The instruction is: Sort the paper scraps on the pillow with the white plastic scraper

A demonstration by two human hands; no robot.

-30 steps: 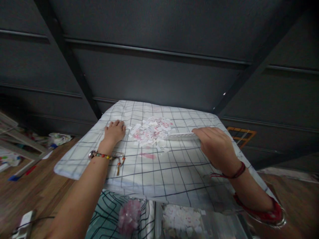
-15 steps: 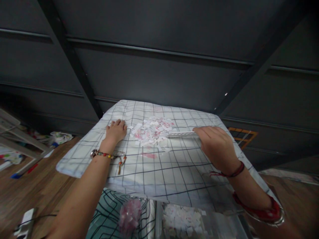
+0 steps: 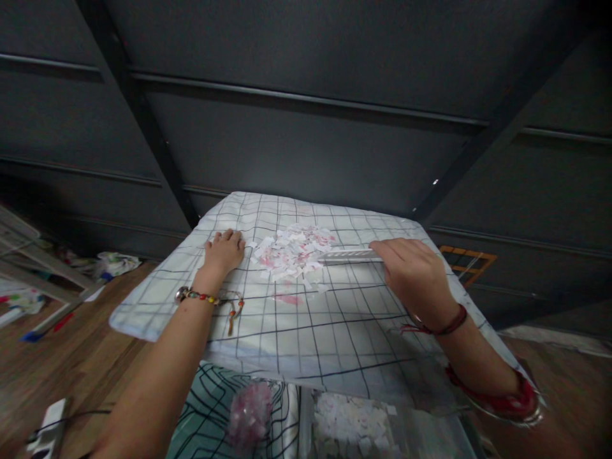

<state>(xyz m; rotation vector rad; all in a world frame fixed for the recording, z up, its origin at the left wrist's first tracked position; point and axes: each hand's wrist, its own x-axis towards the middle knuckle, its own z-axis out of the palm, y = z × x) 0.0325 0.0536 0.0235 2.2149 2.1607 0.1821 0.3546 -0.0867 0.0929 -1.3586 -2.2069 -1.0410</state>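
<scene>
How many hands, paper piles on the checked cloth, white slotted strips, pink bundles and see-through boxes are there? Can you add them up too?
Hands: 2, the left hand and the right hand
Paper pile on the checked cloth: 1
White slotted strip: 1
Pink bundle: 1
See-through box: 1
Total: 6

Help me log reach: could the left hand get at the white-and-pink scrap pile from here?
Probably yes: the left hand rests on the checked cloth beside the scrap pile, with nothing visible standing between them.

One strip [image 3: 351,256], one scrap pile [image 3: 294,250], one table [image 3: 329,328]
</scene>
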